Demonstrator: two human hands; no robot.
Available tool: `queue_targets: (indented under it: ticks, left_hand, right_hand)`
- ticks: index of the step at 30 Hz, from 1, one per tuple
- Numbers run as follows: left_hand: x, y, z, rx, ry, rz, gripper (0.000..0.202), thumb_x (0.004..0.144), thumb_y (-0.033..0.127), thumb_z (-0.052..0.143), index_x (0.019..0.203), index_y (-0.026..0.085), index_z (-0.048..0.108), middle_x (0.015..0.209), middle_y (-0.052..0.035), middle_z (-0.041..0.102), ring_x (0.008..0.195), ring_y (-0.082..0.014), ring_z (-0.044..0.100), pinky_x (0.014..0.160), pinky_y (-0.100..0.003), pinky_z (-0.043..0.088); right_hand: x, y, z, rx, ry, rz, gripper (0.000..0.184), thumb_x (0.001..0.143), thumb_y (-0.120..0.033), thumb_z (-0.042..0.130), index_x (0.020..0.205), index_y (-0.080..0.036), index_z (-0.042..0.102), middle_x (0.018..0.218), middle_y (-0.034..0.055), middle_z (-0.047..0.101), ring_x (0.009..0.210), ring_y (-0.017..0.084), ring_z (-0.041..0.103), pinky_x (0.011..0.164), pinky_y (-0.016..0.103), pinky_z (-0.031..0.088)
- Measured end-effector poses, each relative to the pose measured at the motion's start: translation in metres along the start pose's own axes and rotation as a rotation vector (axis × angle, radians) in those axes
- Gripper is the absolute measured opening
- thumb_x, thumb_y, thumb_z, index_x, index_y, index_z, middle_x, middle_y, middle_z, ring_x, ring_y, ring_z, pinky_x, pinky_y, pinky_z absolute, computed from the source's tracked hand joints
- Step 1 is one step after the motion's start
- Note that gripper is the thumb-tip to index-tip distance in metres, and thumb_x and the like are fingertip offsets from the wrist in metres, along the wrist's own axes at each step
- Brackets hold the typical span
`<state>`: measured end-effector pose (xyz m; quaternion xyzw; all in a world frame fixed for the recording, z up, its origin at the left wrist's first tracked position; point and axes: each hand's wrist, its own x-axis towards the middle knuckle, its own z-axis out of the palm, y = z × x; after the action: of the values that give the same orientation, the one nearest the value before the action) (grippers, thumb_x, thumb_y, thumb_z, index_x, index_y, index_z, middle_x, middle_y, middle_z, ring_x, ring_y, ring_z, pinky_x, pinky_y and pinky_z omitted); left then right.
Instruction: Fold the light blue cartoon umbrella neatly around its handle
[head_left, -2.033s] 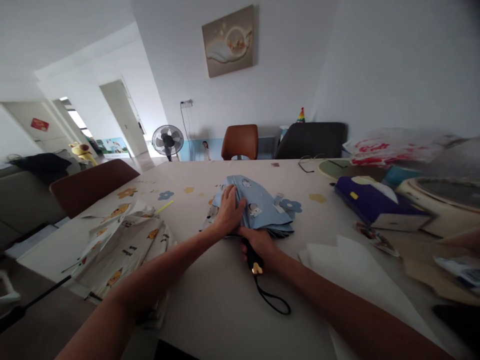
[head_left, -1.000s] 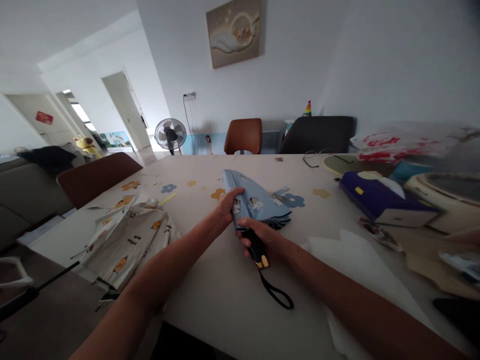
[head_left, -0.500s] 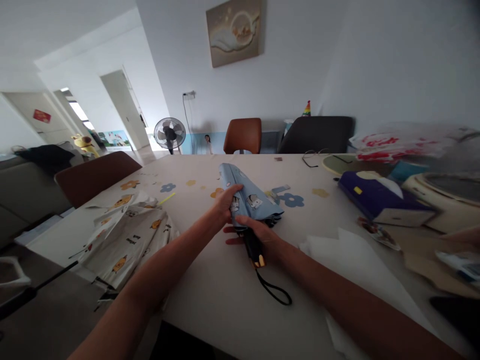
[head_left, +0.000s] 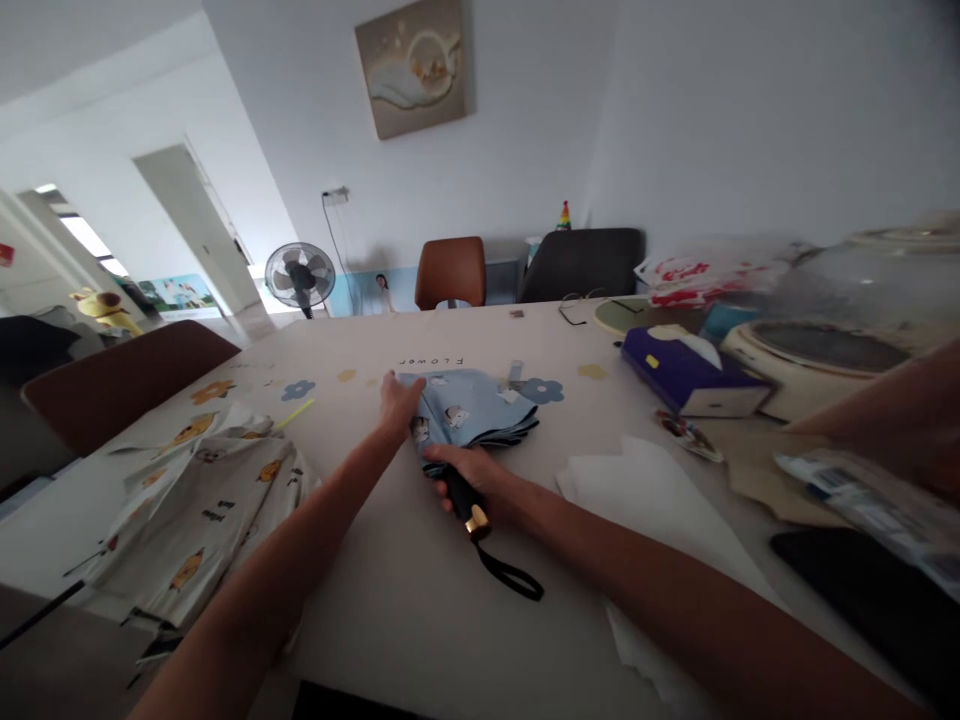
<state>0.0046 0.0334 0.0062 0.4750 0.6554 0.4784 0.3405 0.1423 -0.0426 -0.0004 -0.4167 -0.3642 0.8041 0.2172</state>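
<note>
A folded blue umbrella (head_left: pixel 469 405) with small printed animals is held over the table, its canopy folds fanning out to the right. My left hand (head_left: pixel 403 405) is closed on the left edge of the canopy, thumb on top. My right hand (head_left: pixel 471 475) is wrapped around the black handle just below the canopy, with the thumb against the cloth. The handle ends in a gold-coloured cap, from which a black wrist strap hangs. To the left lies a second umbrella (head_left: pixel 225 490), cream with yellow cartoon figures, loosely collapsed.
The white table (head_left: pixel 375 590) has printed flowers. On the right are a purple tissue box (head_left: pixel 690 370), white sheets (head_left: pixel 660 520), a black flat item (head_left: pixel 862 590) and a cream round-lidded container (head_left: pixel 795 365). Glasses (head_left: pixel 592 305) lie at the far edge. Chairs (head_left: pixel 450 272) stand behind.
My left hand has slid outward to the canopy's left edge, and the blue cloth is spread flatter and wider. My right hand stays on the handle. The view has turned right.
</note>
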Motion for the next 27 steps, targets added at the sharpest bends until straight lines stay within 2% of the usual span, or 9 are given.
queue_targets:
  ticks: [2,3,4,8,11,14,19,24,27]
  left_hand:
    - [0.002,0.008,0.003,0.196,0.157,0.241,0.037,0.071,0.022,0.055,0.107,0.015,0.051,0.117,-0.0111,0.053,0.118,-0.0240,0.041,0.096,-0.034,0.035]
    - [0.003,0.012,0.008,0.296,0.172,0.372,0.034,0.071,0.020,0.053,0.106,0.016,0.053,0.116,-0.0097,0.055,0.116,-0.0227,0.044,0.097,-0.034,0.034]
    - [0.002,0.017,0.016,0.387,0.107,0.490,0.031,0.073,0.019,0.051,0.104,0.016,0.056,0.114,-0.0083,0.057,0.112,-0.0211,0.047,0.097,-0.033,0.034]
    - [0.002,0.035,0.062,0.702,-0.432,0.825,0.029,0.075,0.015,0.046,0.099,0.021,0.062,0.111,-0.0026,0.061,0.105,-0.0181,0.052,0.097,-0.032,0.035]
    - [0.006,0.045,0.090,0.930,-0.634,0.955,0.032,0.075,0.013,0.044,0.098,0.024,0.064,0.115,-0.0013,0.059,0.110,-0.0210,0.047,0.097,-0.037,0.033]
    - [0.013,0.050,0.102,1.043,-0.739,0.957,0.032,0.073,0.014,0.047,0.099,0.024,0.065,0.112,-0.0027,0.059,0.108,-0.0221,0.047,0.093,-0.035,0.036]
    - [0.017,0.056,0.093,0.965,-0.665,0.970,0.023,0.073,0.017,0.050,0.087,0.021,0.066,0.098,-0.0034,0.063,0.099,-0.0203,0.051,0.087,-0.030,0.040]
    - [0.012,0.069,0.064,0.817,-0.471,0.928,0.022,0.075,0.019,0.047,0.089,0.021,0.064,0.093,-0.0031,0.064,0.092,-0.0186,0.055,0.082,-0.031,0.042]
    - [0.009,0.080,0.043,0.736,-0.379,0.885,0.021,0.075,0.017,0.047,0.090,0.020,0.062,0.091,-0.0032,0.064,0.084,-0.0168,0.057,0.079,-0.030,0.043]
  right_hand:
    - [0.002,0.000,-0.001,0.024,-0.037,-0.004,0.019,0.080,-0.029,0.054,0.069,-0.014,0.050,0.045,-0.0025,0.049,0.033,0.008,0.043,0.031,0.019,0.040]
    - [0.003,0.001,-0.001,0.047,-0.049,-0.016,0.018,0.079,-0.028,0.055,0.070,-0.014,0.050,0.047,-0.0023,0.050,0.034,0.008,0.044,0.032,0.019,0.040]
    - [0.004,0.001,-0.002,0.070,-0.058,-0.030,0.017,0.079,-0.027,0.056,0.070,-0.014,0.050,0.049,-0.0021,0.051,0.035,0.008,0.045,0.032,0.019,0.040]
    - [0.004,0.000,-0.005,0.121,-0.088,-0.067,0.013,0.078,-0.023,0.055,0.071,-0.015,0.049,0.056,-0.0022,0.051,0.038,0.007,0.046,0.032,0.019,0.040]
    - [0.005,0.001,-0.009,0.087,-0.105,-0.058,0.014,0.078,-0.025,0.054,0.070,-0.015,0.048,0.052,-0.0030,0.049,0.037,0.007,0.046,0.033,0.019,0.040]
    - [0.007,0.003,-0.012,0.063,-0.127,-0.065,0.015,0.078,-0.026,0.053,0.069,-0.016,0.048,0.049,-0.0031,0.048,0.037,0.008,0.045,0.034,0.019,0.040]
    - [0.007,0.003,-0.011,0.114,-0.147,-0.092,0.014,0.077,-0.025,0.057,0.071,-0.015,0.047,0.054,-0.0032,0.050,0.039,0.007,0.045,0.035,0.018,0.040]
    - [-0.001,-0.003,-0.006,0.093,-0.066,-0.058,0.015,0.078,-0.026,0.056,0.072,-0.015,0.047,0.052,-0.0031,0.050,0.039,0.007,0.044,0.034,0.018,0.038]
    - [-0.001,-0.003,-0.007,0.058,-0.077,-0.039,0.017,0.079,-0.030,0.056,0.073,-0.016,0.047,0.049,-0.0035,0.049,0.037,0.007,0.044,0.034,0.018,0.038]
